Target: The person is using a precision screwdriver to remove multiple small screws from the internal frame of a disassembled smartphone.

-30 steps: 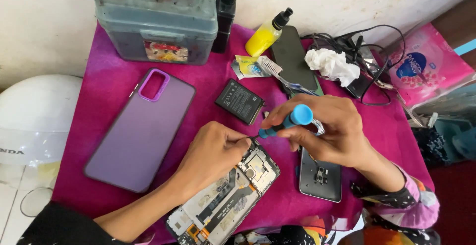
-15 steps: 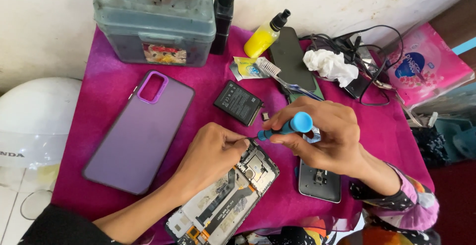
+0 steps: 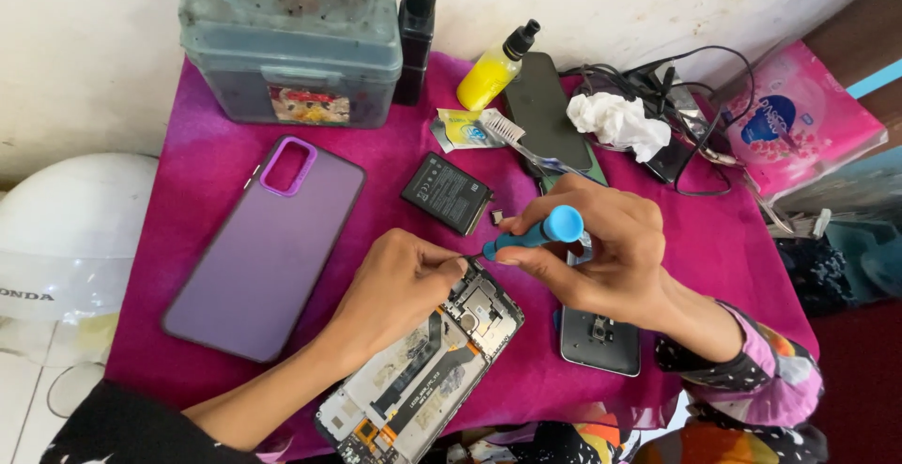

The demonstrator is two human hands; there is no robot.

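Head view: right hand (image 3: 601, 253) grips a blue screwdriver (image 3: 537, 232) with closed fingers, its tip touching the top corner of an opened phone (image 3: 423, 370) that lies at 6 o'clock on the table (image 3: 207, 145). The left hand (image 3: 395, 286) rests on this phone, fingers curled and pinched at the tip. A black battery (image 3: 448, 193) lies at 12 o'clock from the hands, a purple phone case (image 3: 268, 248) at 9 o'clock.

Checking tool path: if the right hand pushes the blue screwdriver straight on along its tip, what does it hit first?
Probably the left hand fingertips beside the opened phone: the right hand aims the blue screwdriver left and slightly down at them. Depth unclear.
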